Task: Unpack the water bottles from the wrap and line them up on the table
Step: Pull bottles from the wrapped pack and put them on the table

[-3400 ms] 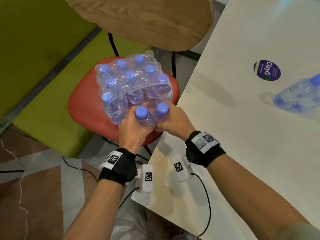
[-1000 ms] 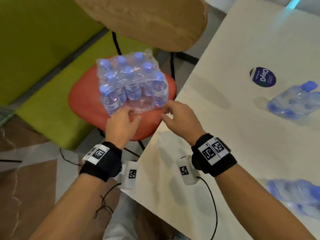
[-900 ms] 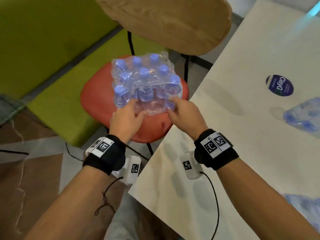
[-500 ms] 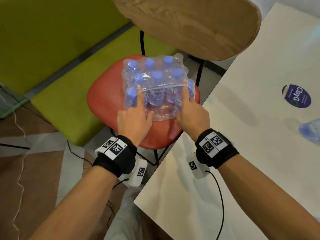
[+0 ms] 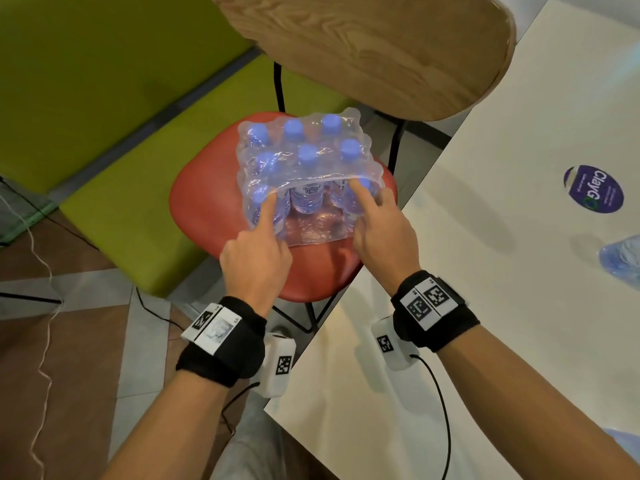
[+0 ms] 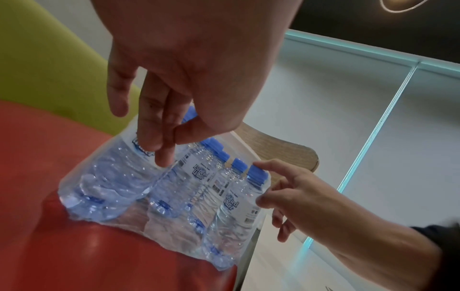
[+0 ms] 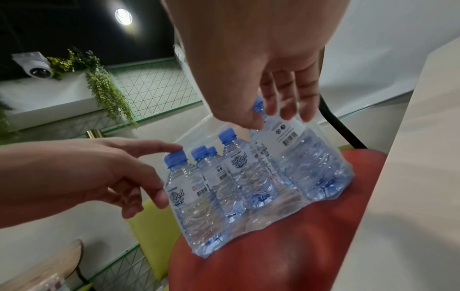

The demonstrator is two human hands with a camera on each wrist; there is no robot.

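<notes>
A pack of small blue-capped water bottles (image 5: pixel 306 157) stands on a red chair seat (image 5: pixel 207 209), its clear wrap (image 5: pixel 311 233) torn open along the near side. My left hand (image 5: pixel 266 216) lays a straight index finger on the cap of the front-left bottle (image 7: pixel 191 196), with the thumb against its label. My right hand (image 5: pixel 363 202) does the same on the front-right bottle (image 6: pixel 239 206): index on the cap, thumb at the side. Neither hand has its fingers closed round a bottle. A loose bottle (image 5: pixel 621 258) lies on the white table (image 5: pixel 485 289) at the right edge.
The chair's wooden backrest (image 5: pixel 381 46) overhangs the pack from behind. A green bench (image 5: pixel 104 98) runs along the left. A round blue sticker (image 5: pixel 593 188) is on the table. Another pale blue shape (image 5: pixel 623 441) shows at the lower right corner. Cables trail over the floor.
The two front bottles I gripped 3.4 s ago are gone from the pack. Both hands came back to its near edge and have slid up onto the front-row caps.
</notes>
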